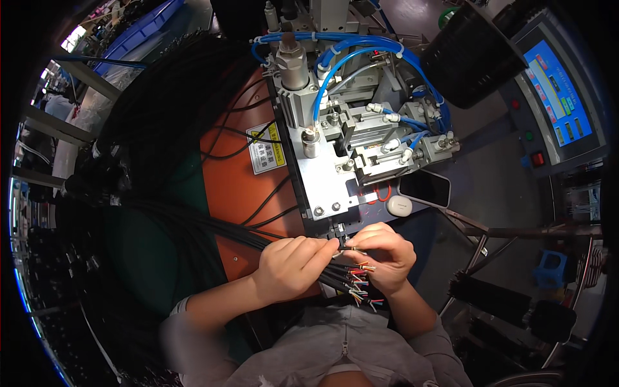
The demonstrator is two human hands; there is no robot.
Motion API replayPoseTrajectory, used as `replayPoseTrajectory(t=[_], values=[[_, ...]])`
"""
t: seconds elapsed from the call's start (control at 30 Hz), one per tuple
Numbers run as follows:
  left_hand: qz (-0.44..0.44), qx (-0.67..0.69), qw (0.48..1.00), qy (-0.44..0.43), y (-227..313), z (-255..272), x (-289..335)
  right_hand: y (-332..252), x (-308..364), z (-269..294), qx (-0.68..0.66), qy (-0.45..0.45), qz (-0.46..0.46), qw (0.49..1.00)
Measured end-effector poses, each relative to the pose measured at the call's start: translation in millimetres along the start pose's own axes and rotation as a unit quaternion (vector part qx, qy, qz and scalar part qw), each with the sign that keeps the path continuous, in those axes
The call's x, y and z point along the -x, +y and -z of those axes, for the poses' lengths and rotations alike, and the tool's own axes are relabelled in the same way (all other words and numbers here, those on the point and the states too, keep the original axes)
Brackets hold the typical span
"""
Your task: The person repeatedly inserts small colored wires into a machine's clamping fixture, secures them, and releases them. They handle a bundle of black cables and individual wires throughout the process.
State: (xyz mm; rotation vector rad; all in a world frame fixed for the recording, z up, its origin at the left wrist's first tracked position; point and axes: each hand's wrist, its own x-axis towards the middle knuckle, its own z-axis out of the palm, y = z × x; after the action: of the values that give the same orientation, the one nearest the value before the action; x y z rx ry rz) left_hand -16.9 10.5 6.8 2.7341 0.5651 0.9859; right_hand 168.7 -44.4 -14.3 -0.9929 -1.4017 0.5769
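Observation:
My left hand is closed on a black cable close to its end, thumb and forefinger pinching it just below the machine's front. My right hand faces it, fingertips pinched on the thin wires at that cable's tip. The fingers cover most of the held end. A small black fixture of the machine sits right beyond my fingertips. Under both hands lies a bundle of black cables, its stripped ends fanning out in red, white, yellow and blue wires.
A metal machine with blue air hoses stands ahead on an orange surface. A phone and a white round-edged case lie right of it. A control screen and black bin are far right; black cables heap left.

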Motion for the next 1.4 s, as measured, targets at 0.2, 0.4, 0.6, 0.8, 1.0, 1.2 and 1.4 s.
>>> replayPoseTrajectory(t=[0.2,0.4,0.6,0.8,1.0,1.2,1.4], values=[[0.012,0.010,0.999,0.041,4,-2,-3,6,-5,-8,0.005,0.020,0.038,0.999],[0.015,-0.011,0.999,0.027,1,-6,-3,4,-10,-9,-0.168,0.032,-0.174,0.970],[0.015,-0.042,0.999,0.018,2,-9,0,3,-8,-12,-0.018,0.042,-0.113,0.993],[0.014,-0.044,0.998,0.033,1,-12,0,2,-3,-11,0.004,0.050,-0.135,0.990],[0.030,-0.018,0.999,0.028,2,-14,1,7,2,-13,-0.100,0.066,-0.187,0.975],[0.030,-0.019,0.999,0.010,1,-14,4,5,-5,-12,0.105,0.052,-0.008,0.993],[0.035,-0.019,0.999,0.010,2,-14,4,6,-5,-9,0.114,0.030,-0.006,0.993]])
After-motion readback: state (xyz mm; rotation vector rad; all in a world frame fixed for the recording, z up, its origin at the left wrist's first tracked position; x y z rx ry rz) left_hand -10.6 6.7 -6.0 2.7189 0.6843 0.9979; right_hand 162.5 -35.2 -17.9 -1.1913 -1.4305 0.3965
